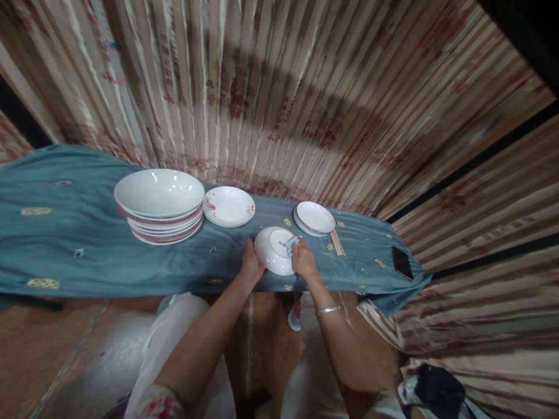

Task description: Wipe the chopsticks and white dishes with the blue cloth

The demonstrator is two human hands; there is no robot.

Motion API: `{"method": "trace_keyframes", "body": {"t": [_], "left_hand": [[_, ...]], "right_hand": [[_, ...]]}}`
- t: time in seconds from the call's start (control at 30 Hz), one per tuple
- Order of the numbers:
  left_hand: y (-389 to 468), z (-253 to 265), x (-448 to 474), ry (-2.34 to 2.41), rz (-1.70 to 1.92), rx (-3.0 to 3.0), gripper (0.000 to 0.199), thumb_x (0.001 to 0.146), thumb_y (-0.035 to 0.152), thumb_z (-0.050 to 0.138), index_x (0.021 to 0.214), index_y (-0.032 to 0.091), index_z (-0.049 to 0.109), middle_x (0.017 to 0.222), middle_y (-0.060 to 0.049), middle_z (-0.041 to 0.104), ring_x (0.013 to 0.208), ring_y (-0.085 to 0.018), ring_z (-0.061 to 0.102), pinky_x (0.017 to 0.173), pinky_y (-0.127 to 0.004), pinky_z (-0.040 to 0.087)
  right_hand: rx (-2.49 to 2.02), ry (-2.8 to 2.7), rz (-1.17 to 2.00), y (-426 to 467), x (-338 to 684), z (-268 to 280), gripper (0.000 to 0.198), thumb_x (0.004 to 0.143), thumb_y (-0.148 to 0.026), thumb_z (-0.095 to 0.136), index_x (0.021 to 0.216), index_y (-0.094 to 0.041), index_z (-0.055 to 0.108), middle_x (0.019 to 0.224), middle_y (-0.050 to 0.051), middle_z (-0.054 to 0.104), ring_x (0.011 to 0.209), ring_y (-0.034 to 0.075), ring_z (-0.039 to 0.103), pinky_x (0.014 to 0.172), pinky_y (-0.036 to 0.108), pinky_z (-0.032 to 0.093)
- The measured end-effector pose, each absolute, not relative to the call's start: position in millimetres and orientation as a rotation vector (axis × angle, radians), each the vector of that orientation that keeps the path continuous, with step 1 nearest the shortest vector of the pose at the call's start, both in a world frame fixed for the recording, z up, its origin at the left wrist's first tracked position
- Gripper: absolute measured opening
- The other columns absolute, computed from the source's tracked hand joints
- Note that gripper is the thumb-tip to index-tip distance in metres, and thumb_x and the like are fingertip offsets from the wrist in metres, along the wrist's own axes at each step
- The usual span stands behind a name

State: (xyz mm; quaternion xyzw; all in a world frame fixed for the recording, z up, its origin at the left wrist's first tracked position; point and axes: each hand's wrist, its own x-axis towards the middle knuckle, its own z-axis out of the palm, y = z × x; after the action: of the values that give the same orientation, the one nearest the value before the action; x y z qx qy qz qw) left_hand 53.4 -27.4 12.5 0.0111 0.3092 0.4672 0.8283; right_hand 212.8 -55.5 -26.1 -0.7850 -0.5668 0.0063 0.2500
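Note:
A white bowl [267, 251] is held tilted above the front part of the table, its underside and foot ring facing me. My left hand [252, 265] grips the bowl's left edge, fingers mostly hidden behind it. In my right hand [304, 259] a light blue cloth [291, 245] is bunched, pressed against the bowl's base near its right side. Behind the bowl lie flower-patterned plates [229, 206] in a low stack. To the right of them sits a small stack of white dishes [316, 217].
A tall stack of large white bowls and plates [159, 193] stands on the left of the green-clothed table [87, 256]. Wooden chopsticks [338, 243] lie beside the small dishes, and a black phone [402, 262] rests near the right end. Pleated curtains [271, 93] hang behind.

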Motion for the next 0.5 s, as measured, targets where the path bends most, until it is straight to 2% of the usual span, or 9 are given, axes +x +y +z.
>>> {"method": "trace_keyframes", "body": {"t": [0.3, 0.5], "left_hand": [[-26.8, 12.9, 54.4, 0.748, 1.024, -0.022, 0.044, 0.100, 0.034, 0.030, 0.119, 0.011, 0.061, 0.099, -0.011, 0.074, 0.101, -0.023, 0.068, 0.090, -0.031, 0.051], [-25.0, 5.8, 56.9, 0.728, 1.043, -0.024, 0.044, 0.099, 0.035, 0.031, 0.117, 0.009, 0.062, 0.099, -0.011, 0.074, 0.102, -0.023, 0.067, 0.092, -0.031, 0.050]], "right_hand": [[-2.062, -1.492, -0.074, -74.4, 202.3, -34.2, 0.044, 0.096, -0.024, 0.027, 0.127, -0.004, 0.051, 0.129, 0.025, 0.058, 0.127, 0.026, 0.053, 0.105, 0.043, 0.040], [-2.063, -1.476, -0.181, -85.2, 187.6, -39.6, 0.049, 0.097, -0.025, 0.025, 0.126, 0.003, 0.052, 0.129, 0.028, 0.057, 0.129, 0.028, 0.049, 0.108, 0.044, 0.038]]}}
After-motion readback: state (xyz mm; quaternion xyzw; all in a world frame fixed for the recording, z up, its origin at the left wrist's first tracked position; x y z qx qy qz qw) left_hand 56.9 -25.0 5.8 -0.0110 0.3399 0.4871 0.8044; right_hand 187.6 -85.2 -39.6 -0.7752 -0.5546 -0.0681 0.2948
